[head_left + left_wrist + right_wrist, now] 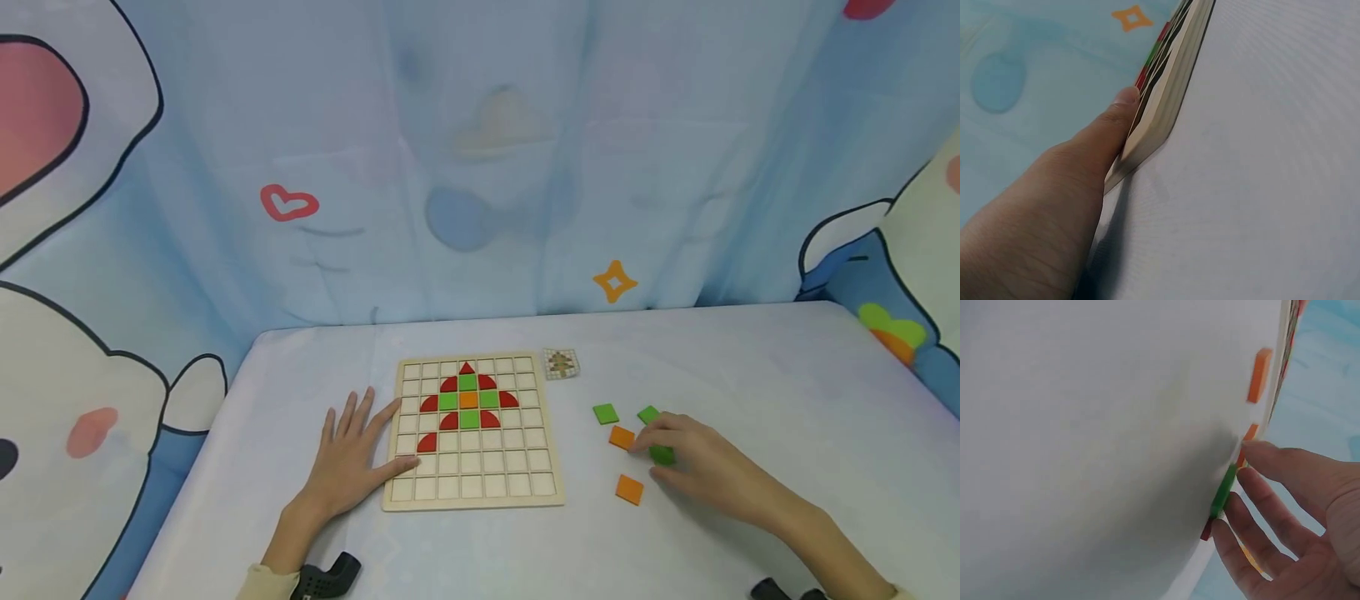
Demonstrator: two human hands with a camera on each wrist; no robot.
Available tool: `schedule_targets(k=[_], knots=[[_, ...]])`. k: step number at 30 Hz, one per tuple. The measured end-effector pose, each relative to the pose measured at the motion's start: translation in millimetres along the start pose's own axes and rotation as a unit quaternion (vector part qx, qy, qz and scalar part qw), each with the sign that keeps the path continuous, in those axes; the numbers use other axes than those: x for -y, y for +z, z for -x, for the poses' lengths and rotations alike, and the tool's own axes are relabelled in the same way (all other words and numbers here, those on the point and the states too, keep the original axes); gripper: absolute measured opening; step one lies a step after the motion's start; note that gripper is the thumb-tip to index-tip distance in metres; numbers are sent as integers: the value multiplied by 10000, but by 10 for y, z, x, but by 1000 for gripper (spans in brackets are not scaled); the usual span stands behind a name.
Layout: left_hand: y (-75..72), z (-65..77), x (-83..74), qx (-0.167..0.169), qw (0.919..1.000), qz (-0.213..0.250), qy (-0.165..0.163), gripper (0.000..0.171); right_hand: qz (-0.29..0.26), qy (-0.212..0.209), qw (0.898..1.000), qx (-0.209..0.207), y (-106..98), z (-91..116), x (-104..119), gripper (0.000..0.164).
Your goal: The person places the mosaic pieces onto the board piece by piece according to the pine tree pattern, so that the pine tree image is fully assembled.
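At brd (471,462) edge: L hand (348,458); R hand (701,465) amid tiles (663,456).

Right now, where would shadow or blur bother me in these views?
Head: fairly even light, faint shadow under the right hand, small card too soft to read finely; left wrist: dark shadow below the left hand; right wrist: broad, soft shadow on the white cloth, backdrop soft.

The table (750,375) is softly lit; in both dimmer wrist views, blurred shadows are cast across it.
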State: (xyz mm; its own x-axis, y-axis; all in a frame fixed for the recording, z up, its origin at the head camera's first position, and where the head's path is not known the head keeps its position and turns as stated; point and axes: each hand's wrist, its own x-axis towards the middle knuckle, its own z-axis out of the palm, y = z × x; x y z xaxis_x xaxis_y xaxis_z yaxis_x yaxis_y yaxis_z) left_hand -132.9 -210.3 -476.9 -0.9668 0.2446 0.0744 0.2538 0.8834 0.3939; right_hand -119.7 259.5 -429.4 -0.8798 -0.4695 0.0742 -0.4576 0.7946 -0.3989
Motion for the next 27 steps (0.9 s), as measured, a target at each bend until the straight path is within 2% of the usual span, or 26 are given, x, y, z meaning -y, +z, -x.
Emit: schedule_targets(k=[9,20,27], knots=[[4,11,-9,17,10000,-28,7,89,93,-5,9999,-108,-7,49,-111,33],[-7,5,-24,53,10000,4,-30,89,-573,224,9980,110,-72,-8,-232,30],[6,3,-14,50,10000,-37,-55,89,-801,679,9945,5,-74,-17,-246,29]])
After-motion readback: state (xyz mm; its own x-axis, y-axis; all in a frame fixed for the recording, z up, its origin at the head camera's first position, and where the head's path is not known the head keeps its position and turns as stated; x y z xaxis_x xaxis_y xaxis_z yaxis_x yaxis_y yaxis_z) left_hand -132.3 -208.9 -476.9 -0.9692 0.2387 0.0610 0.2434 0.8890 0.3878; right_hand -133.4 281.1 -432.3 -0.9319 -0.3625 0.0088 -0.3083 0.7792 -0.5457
